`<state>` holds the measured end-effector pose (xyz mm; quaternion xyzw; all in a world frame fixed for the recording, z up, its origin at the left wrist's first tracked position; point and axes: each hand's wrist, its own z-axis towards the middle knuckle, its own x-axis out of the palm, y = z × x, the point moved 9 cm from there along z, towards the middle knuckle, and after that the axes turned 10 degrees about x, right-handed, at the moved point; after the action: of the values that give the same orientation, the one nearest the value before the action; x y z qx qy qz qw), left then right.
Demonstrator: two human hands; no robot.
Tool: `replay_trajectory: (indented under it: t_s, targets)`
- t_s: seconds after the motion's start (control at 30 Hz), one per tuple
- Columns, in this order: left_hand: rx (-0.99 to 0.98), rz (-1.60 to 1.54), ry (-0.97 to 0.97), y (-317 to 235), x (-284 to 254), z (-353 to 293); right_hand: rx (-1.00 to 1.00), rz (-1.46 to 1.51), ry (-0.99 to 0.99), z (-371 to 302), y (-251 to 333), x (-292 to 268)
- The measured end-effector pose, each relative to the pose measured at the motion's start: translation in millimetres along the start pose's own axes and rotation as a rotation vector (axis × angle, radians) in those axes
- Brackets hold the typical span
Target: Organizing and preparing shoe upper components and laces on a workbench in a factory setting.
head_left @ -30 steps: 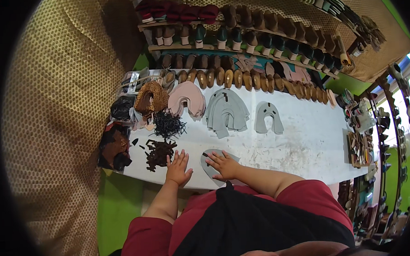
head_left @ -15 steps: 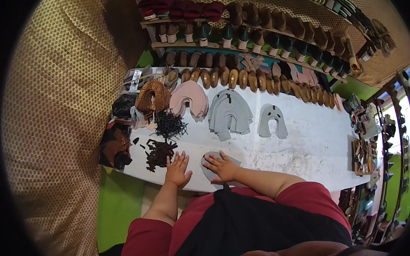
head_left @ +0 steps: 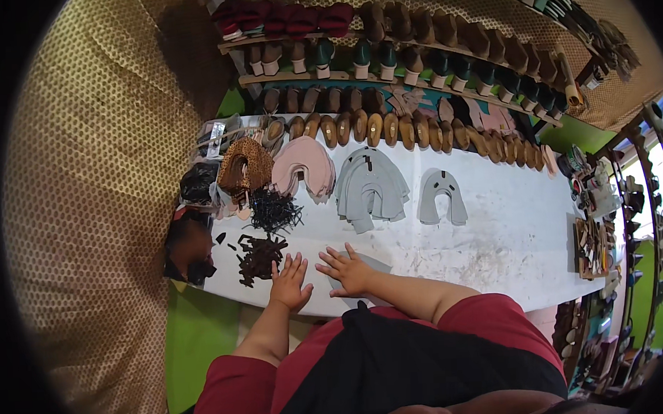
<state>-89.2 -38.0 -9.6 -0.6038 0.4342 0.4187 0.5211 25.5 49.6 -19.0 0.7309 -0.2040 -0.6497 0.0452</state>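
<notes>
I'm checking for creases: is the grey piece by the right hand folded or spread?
Spread where it shows: the grey piece lies flat on the white table. The right hand hides part; cannot tell there.

Right-side daylight, strong fisheye distortion

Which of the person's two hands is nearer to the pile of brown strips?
The left. The left hand is beside the pile of brown strips, at its lower right; the right hand is farther right, over the grey piece.
</notes>
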Motion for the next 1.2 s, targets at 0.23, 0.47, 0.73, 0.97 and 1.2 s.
replay_trajectory:
  t_s: [0.23, 0.47, 0.73, 0.97, 1.2]
  targets:
    - [-0.011, 0.03, 0.038, 1, 2, -1, 0.062, 0.002, 0.046, 9, 0, 4]
    - [0.001, -0.003, 0.014, -2, 0, 0, 0.062, 0.058, 0.021, 16, -2, 6]
    - [-0.008, 0.038, 0.032, 1, 3, 0, 0.111, 0.26, -0.039, 25, -26, -27]
    - [-0.003, 0.013, 0.032, -1, 4, 3, 0.041, 0.292, -0.194, 1, -78, -74]
    - [-0.004, 0.014, 0.046, -3, -1, 3, 0.274, 0.526, -0.368, -104, -197, -184]
